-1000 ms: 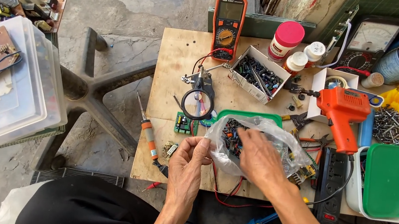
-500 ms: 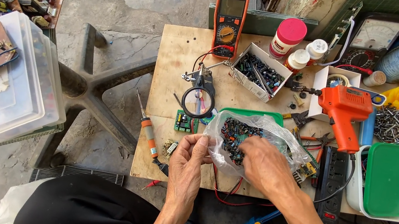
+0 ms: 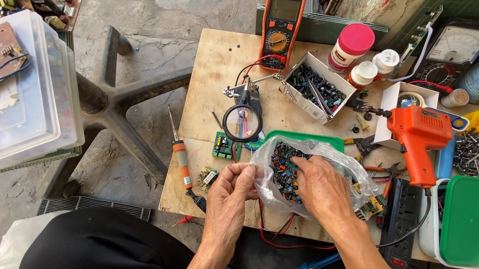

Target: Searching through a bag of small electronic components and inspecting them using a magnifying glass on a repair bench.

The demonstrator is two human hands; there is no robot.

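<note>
Bag: You hold a clear plastic bag (image 3: 307, 172) low in the centre of the frame, over the near edge of the wooden table (image 3: 216, 72). It is crumpled and glossy, and stuffed with small electronic parts, mostly dark, with flecks of blue and red showing through the film.

Left hand: Your left hand (image 3: 229, 196) sits at lower centre, fingers drawn together and pinching the bag's left edge.

Right hand: Your right hand (image 3: 320, 189) lies palm down on the bag, its fingers bent and pressed into the plastic; whether the fingertips are inside the opening cannot be told.

Behind the bag: A green tray (image 3: 305, 139) shows just past it, touching or nearly so.

Left of the bag: A magnifier on a clip stand (image 3: 243, 120) stands near, with a small green circuit board (image 3: 226, 147) beneath its lens and a soldering iron (image 3: 180, 158) further left.

Upper centre: An orange multimeter (image 3: 282, 22) leans at the table's far edge, beside a white box of dark parts (image 3: 317, 89).

Right of frame: An orange soldering gun (image 3: 420, 134) rests near a green-lidded white tub (image 3: 470, 221).
</note>
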